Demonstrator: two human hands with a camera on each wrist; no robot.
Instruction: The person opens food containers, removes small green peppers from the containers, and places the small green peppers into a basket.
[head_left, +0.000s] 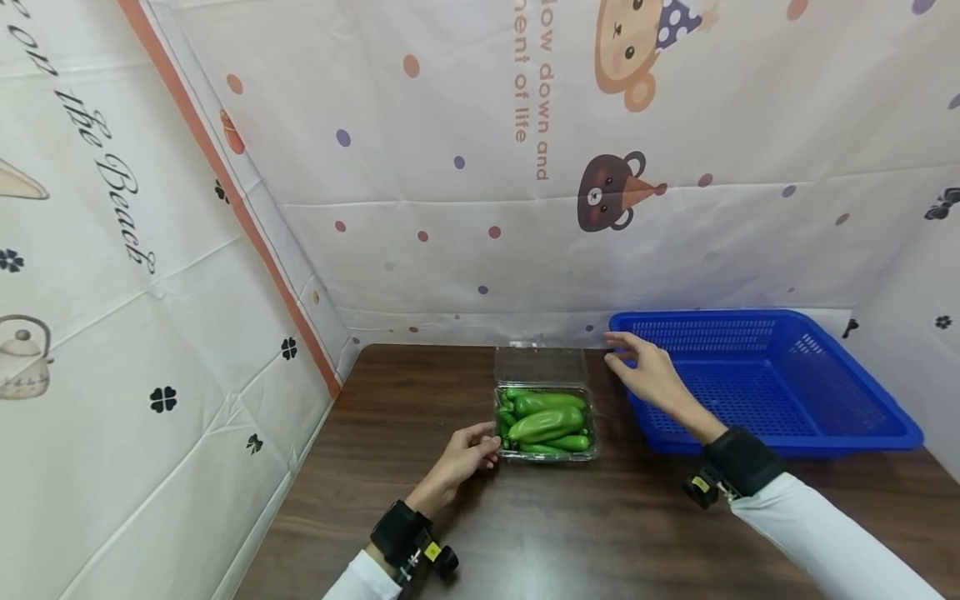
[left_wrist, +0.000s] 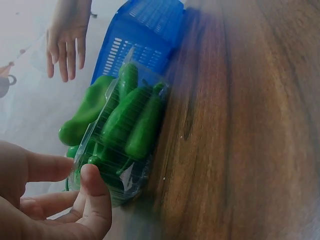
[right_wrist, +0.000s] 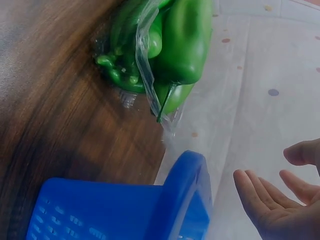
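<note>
A clear plastic box (head_left: 595, 433) filled with several green peppers (head_left: 550, 423) stands on the brown table, its transparent lid (head_left: 540, 365) folded back behind it. My left hand (head_left: 467, 454) is at the box's left side, fingers loosely bent, with fingertips against or very near the rim. The left wrist view shows that hand's fingers (left_wrist: 95, 192) beside the peppers (left_wrist: 122, 120). My right hand (head_left: 651, 379) hovers over the left rim of a blue plastic basket (head_left: 765, 446), holding nothing. Its fingers (right_wrist: 262, 197) are extended, thumb apart, in the right wrist view.
The basket has perforated walls and takes up the table's right side. A printed white cloth (head_left: 450, 183) hangs behind the table, and another printed sheet (head_left: 150, 350) covers the left side. Bare brown tabletop (head_left: 405, 392) shows left of the box.
</note>
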